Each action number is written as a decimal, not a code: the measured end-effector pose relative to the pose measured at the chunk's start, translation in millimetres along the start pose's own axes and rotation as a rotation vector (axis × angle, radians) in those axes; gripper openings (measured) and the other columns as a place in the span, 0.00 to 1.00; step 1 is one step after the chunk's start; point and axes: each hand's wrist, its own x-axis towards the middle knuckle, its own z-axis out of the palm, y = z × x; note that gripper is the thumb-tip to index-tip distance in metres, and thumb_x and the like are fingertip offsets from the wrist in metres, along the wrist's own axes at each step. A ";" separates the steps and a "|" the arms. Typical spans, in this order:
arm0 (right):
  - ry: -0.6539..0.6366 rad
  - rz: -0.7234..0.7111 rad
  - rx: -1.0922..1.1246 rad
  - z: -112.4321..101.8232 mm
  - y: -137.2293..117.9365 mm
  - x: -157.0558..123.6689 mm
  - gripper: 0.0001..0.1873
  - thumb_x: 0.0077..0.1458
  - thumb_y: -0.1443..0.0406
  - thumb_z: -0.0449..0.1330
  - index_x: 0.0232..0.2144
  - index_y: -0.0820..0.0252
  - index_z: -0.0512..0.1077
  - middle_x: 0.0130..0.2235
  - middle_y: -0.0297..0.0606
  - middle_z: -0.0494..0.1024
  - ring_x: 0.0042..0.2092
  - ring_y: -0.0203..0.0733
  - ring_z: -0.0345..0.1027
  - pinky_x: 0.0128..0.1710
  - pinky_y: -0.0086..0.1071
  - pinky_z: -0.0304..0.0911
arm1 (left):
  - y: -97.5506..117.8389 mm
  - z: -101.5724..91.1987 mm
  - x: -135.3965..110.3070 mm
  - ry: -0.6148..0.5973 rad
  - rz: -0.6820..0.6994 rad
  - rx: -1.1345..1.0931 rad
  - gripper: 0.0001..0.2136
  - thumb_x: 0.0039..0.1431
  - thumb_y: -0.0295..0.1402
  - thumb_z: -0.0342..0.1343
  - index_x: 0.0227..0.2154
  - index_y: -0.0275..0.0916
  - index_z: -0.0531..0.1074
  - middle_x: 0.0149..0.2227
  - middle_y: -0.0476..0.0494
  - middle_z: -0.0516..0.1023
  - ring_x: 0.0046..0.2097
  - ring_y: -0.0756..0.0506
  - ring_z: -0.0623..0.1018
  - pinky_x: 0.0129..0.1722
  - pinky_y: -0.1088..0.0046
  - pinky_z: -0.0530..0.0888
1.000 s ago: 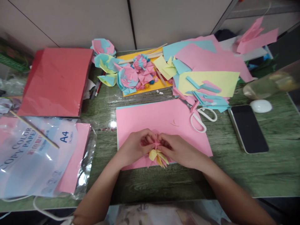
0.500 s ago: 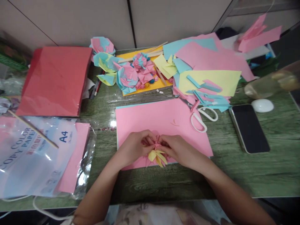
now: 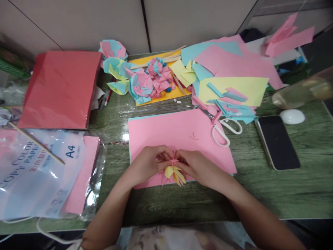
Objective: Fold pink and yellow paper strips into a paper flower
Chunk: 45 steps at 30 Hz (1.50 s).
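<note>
Between my two hands is a folded paper flower with pink outer points and yellow petals toward me. My left hand pinches its pink part from the left, fingers curled. From the right, my right hand pinches the same pink part, with the fingertips of both hands close together. Part of the flower is hidden behind the fingers. Beneath lies a stack of pink paper sheets with a blue edge showing. White-handled scissors rest on the stack's right corner.
Finished paper flowers and small beads sit on a yellow sheet. Paper scraps lie at the back right. A phone and a white case are at right. Red paper and a copy paper pack are at left.
Almost nothing differs. My fingers shift very slightly on the pink part of the flower, and the view moves a little.
</note>
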 end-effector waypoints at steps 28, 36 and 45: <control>0.882 -0.250 -0.320 7.7 0.1 -5.5 0.11 0.48 0.68 0.54 0.37 0.54 0.64 0.36 0.36 0.76 0.40 0.42 0.70 0.38 0.36 0.64 | 8.5 20.8 -2.9 0.340 0.204 -0.143 0.13 0.46 0.26 0.56 0.37 0.39 0.64 0.40 0.44 0.71 0.44 0.45 0.72 0.45 0.68 0.68; 0.910 -0.440 -0.656 4.5 -5.7 -6.2 0.13 0.49 0.71 0.57 0.37 0.51 0.66 0.32 0.30 0.79 0.38 0.39 0.72 0.50 0.42 0.55 | 4.7 41.9 -4.9 0.618 0.242 0.041 0.21 0.43 0.26 0.56 0.42 0.40 0.60 0.41 0.43 0.68 0.44 0.44 0.70 0.46 0.65 0.66; 0.952 -0.393 -0.643 5.2 0.3 -3.9 0.11 0.49 0.70 0.58 0.35 0.50 0.69 0.27 0.27 0.78 0.32 0.36 0.70 0.50 0.41 0.54 | 5.1 38.1 0.9 0.482 0.231 -0.238 0.09 0.47 0.25 0.55 0.33 0.38 0.64 0.37 0.45 0.71 0.40 0.48 0.72 0.42 0.70 0.68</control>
